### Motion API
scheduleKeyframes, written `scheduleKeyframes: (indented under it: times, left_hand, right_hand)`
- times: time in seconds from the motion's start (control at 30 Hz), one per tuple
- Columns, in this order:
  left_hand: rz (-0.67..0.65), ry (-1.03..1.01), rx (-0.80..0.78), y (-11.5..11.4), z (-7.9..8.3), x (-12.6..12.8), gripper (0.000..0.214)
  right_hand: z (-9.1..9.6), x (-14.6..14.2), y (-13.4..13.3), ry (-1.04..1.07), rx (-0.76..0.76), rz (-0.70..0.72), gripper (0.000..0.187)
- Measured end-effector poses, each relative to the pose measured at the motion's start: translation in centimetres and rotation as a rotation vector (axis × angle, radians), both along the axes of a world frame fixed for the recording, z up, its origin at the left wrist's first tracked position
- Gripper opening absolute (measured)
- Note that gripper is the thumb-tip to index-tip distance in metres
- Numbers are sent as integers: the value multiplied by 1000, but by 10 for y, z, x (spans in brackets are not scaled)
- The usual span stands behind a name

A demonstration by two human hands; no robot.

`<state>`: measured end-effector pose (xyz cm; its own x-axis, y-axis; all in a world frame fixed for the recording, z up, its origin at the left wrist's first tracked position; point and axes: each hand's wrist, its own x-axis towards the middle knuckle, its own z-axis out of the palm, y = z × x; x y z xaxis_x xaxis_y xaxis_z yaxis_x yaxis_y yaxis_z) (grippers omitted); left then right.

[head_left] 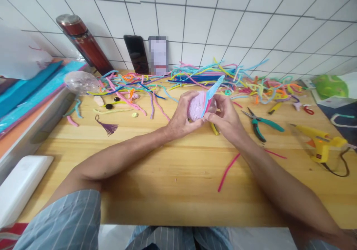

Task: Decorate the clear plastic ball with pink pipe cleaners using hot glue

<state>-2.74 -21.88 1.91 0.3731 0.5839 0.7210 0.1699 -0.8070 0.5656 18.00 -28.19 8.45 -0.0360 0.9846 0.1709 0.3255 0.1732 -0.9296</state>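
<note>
Over the middle of the wooden table, both hands hold a round craft piece [196, 106], partly covered in lilac fuzzy strips and clear-looking on its right side. My left hand [182, 114] is wrapped around its left and lower side. Fingers of my right hand [226, 113] close on its right side, the thumb pressing near a pink strip. A light blue fuzzy pipe cleaner piece [214, 88] slants up from the ball to the upper right. My palms hide part of the ball. Below my right wrist lies a loose magenta pipe cleaner [227, 174].
Coloured pipe cleaners [206, 75] pile along the tiled wall. Pliers [260, 124] and a yellow glue gun [320, 140] lie at right. A purple tassel [108, 126], a clear plastic ball [80, 82], a red thermos [86, 44] and two phones [136, 55] are at left and back.
</note>
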Motion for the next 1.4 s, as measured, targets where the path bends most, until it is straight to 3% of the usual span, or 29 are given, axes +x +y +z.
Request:
scheduleKeyframes:
  times: [0.17, 0.3, 0.4, 0.47, 0.53, 0.67, 0.77, 0.83, 1.07, 1.23, 1.4]
  left_hand:
    - [-25, -61, -170, 0, -3, 2, 93]
    - [-7, -107, -292, 6, -3, 3, 96]
    - [54, -111, -281, 14, -3, 1, 97]
    - [80, -94, -261, 18, -4, 1, 99]
    - [70, -80, -237, 19, -4, 2, 99]
    - [27, -87, -209, 14, -1, 3, 99]
    - [19, -117, -223, 10, 4, 5, 98]
    - [15, -128, -233, 9, 6, 6, 97]
    - [37, -162, -250, 19, 17, 6, 93]
    - [50, -153, -287, 9, 22, -4, 94]
    - [11, -305, -348, -19, 18, -4, 92]
  right_hand:
    - [3, 8, 7, 9, -44, 50, 73]
    - [30, 28, 9, -49, 2, -14, 67]
    - [54, 54, -1, -174, 10, -15, 50]
    - [59, 75, -14, -289, -7, 0, 44]
    - [49, 98, -34, -441, -10, 7, 47]
    - [5, 134, -79, -789, -5, 34, 55]
    - [-21, 146, -98, -879, -48, 44, 33]
    - [-27, 146, -100, -903, -94, 41, 23]
    - [-5, 132, -61, -962, -219, -77, 17]
    - [24, 137, -5, -921, -77, -346, 16]
    - [50, 130, 59, -982, 9, -420, 17]
